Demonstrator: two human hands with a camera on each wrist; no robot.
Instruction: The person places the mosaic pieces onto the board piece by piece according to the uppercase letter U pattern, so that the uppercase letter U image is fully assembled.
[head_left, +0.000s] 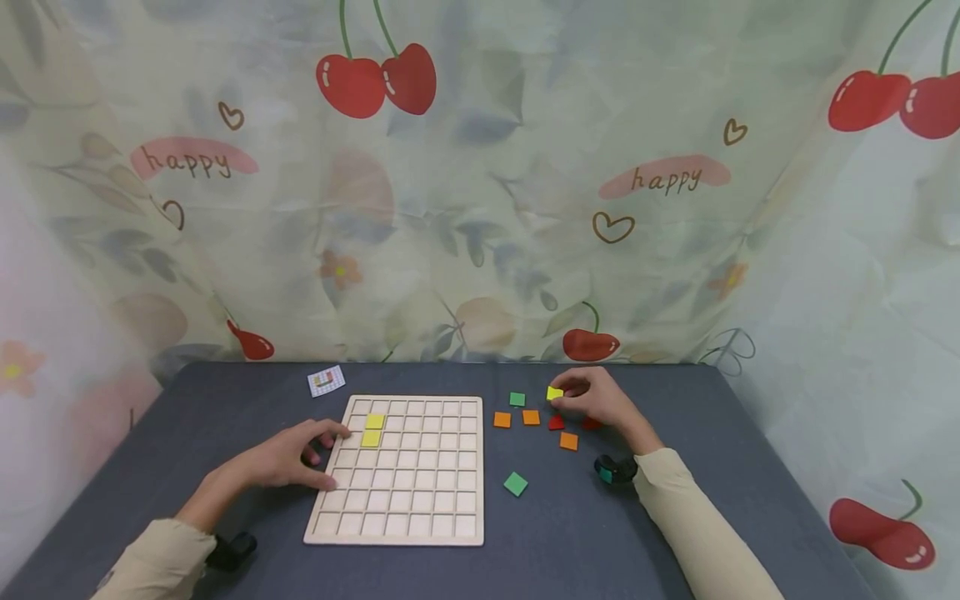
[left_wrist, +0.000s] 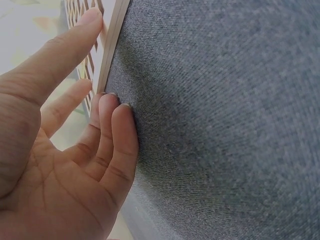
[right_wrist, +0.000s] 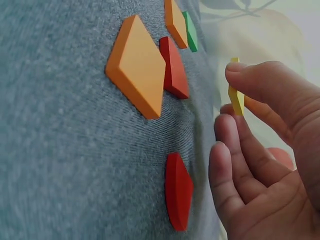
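Observation:
My right hand [head_left: 596, 396] pinches a yellow square tile [right_wrist: 237, 97] between thumb and fingers, raised above the cloth in the right wrist view. Under and around that hand lie orange tiles [right_wrist: 136, 67] and red tiles [right_wrist: 178, 192]. My left hand [head_left: 292, 454] rests at the left edge of a pale wooden grid board [head_left: 318, 540], thumb and index fingertip on its border. In the left wrist view the other fingers [left_wrist: 125, 130] curve loosely down at the cloth beside the board. Two yellow tiles [head_left: 371, 438] sit one above the other in cells near the board's upper left.
Green tiles [head_left: 516, 484] and more orange tiles [head_left: 502, 420] lie right of the board on the dark cloth [head_left: 555, 550]. A small card with a coloured pattern [head_left: 326, 381] lies behind the board's left corner. A printed curtain [head_left: 480, 208] hangs along the table's back edge.

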